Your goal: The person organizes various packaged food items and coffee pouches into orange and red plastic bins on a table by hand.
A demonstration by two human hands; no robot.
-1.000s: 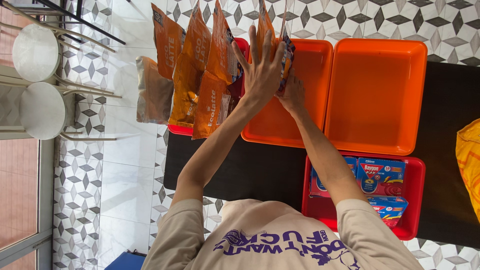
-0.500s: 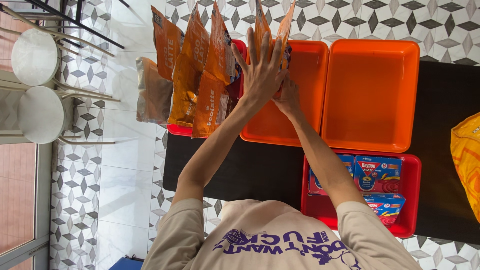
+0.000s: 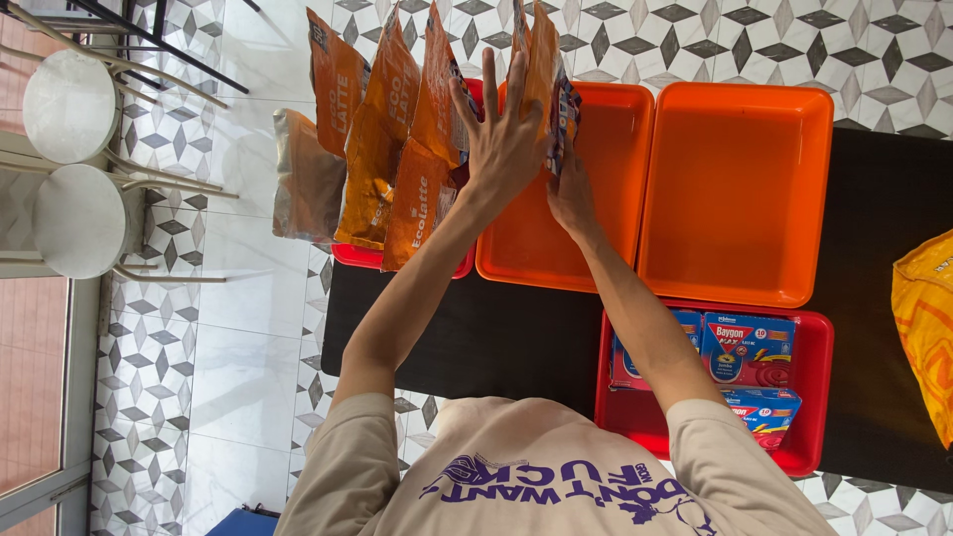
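Note:
My left hand point(image 3: 501, 139) lies flat with fingers spread against the near face of an orange packet point(image 3: 544, 65). The packet stands upright at the left end of an orange tray point(image 3: 606, 179). My right hand point(image 3: 568, 194) touches the packet's other side low down, its fingertips hidden behind the packet. The packet sits pressed between both hands. Just left of it, several more orange packets point(image 3: 417, 199) stand leaning in a red tray point(image 3: 355, 258).
A second orange tray point(image 3: 740, 189) sits to the right. Near my right elbow, a red tray point(image 3: 819, 377) holds blue boxes point(image 3: 747, 347). All rest on a black table point(image 3: 496, 337). A yellow bag point(image 3: 923, 328) lies far right. Two round stools point(image 3: 79, 220) stand on the tiled floor.
Both hands have shifted a little left with the packet, which now stands closer to the tray's left wall. The trays and boxes have not moved.

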